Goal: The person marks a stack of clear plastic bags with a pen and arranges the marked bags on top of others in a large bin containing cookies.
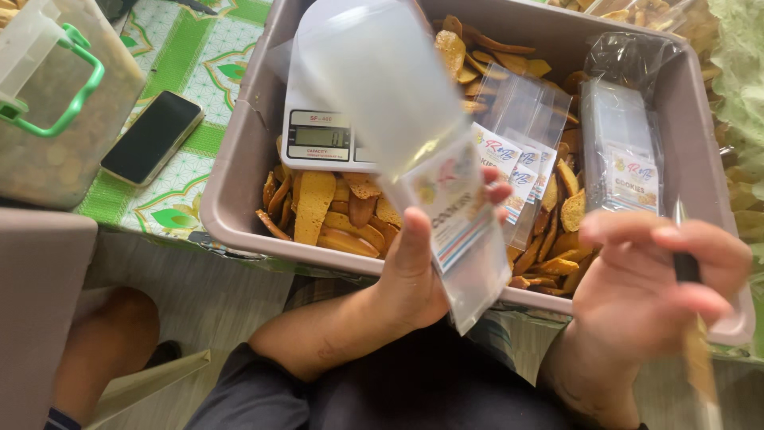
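Head view, looking down over a grey tub point(239, 191) of brown crackers point(334, 211): left hand point(426, 255) pinching an empty clear pouch point(414, 135) by its labelled lower part, thumb in front and fingers behind, above the tub's near wall and over a white kitchen scale point(318, 135). Pouch probably very light, thin, floppy and slick, best gripped near the printed label or the mouth edge; long axis tilted, open mouth up toward the tub's far-left corner, sealed end down toward the lap. Right hand point(645, 279), at the tub's near right corner, closed loosely around a thin dark-handled tool point(686, 267), type unclear through blur; spare pouches point(525, 151) standing in the crackers.
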